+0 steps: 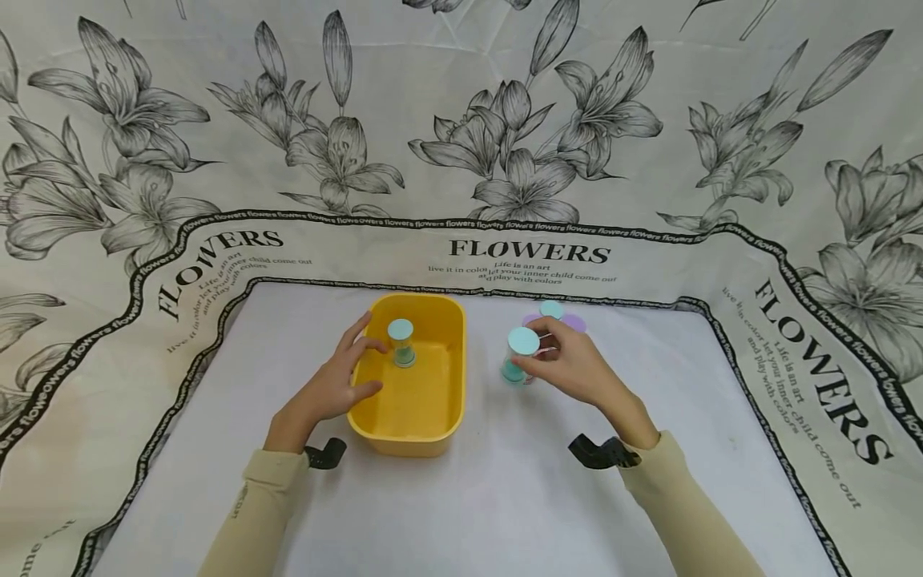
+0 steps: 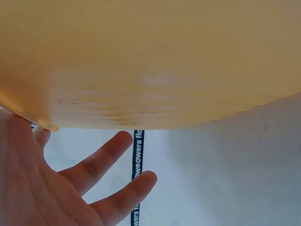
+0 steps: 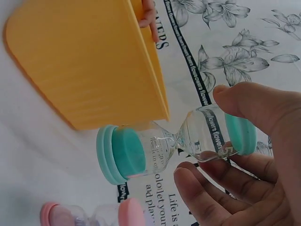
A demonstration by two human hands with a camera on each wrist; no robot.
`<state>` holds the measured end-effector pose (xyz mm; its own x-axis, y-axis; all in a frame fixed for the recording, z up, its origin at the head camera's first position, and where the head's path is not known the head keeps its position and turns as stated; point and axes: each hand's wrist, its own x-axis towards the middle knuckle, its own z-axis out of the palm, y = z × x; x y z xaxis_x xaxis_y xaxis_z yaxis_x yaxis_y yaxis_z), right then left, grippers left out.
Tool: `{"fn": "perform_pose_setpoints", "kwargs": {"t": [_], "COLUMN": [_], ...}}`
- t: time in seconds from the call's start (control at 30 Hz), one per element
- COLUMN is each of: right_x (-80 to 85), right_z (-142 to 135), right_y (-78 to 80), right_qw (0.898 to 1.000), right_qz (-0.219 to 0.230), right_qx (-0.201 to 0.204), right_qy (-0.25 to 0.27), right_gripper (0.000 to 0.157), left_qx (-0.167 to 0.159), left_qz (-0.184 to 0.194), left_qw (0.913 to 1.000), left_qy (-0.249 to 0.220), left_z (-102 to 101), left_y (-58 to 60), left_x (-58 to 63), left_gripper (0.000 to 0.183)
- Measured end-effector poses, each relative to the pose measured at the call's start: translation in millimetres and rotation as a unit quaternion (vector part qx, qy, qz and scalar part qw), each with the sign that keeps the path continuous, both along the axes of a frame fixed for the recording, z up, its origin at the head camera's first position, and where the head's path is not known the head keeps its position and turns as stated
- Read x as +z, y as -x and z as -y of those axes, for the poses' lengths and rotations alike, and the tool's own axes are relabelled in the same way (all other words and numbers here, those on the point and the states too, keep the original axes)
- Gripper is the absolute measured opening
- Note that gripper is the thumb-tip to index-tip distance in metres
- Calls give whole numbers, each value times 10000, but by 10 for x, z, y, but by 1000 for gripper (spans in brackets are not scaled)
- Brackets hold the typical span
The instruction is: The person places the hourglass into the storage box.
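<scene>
My right hand (image 1: 573, 361) pinches an upright hourglass (image 1: 522, 342) with teal caps, thumb and fingers at its upper end. In the right wrist view, teal sand fills the bottom bulb of this hourglass (image 3: 129, 151). My left hand (image 1: 328, 377) is at the left rim of a yellow bin (image 1: 414, 447), its thumb and a finger reaching over the inside. Two of its fingers (image 2: 106, 153) stretch out straight below the bin's wall in the left wrist view. A second hourglass with a teal cap (image 1: 401, 330) stands inside the bin, near its far left part.
Behind my right hand stand more hourglasses, with a teal cap (image 1: 551, 308) and a purple cap (image 1: 574, 322) showing. A pink hourglass (image 3: 131, 217) appears low in the right wrist view. A flower-printed cloth (image 1: 534, 256) rises behind the white table (image 1: 505, 505).
</scene>
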<state>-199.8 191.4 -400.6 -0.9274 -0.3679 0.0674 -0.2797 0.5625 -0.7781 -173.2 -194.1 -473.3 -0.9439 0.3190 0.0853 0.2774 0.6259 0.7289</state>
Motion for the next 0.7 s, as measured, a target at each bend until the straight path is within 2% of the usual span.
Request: {"fn": "perform_pose_setpoints", "kwargs": {"t": [0.33,0.7], "right_x": [296,566], "right_z": [245,569], "right_y": [168,334], "right_qw": [9987,9969], "right_qz": [-334,-394], "right_qx": [212,565], "right_qy": [309,381], "right_gripper": [47,48], "left_qx": [-24,-225], "left_qz": [27,176], "left_qw": [10000,9996], "left_qy": [-77,18], "left_z": [-4,60], "left_y": [1,18], "left_x": [-19,17], "left_gripper": [44,48]}}
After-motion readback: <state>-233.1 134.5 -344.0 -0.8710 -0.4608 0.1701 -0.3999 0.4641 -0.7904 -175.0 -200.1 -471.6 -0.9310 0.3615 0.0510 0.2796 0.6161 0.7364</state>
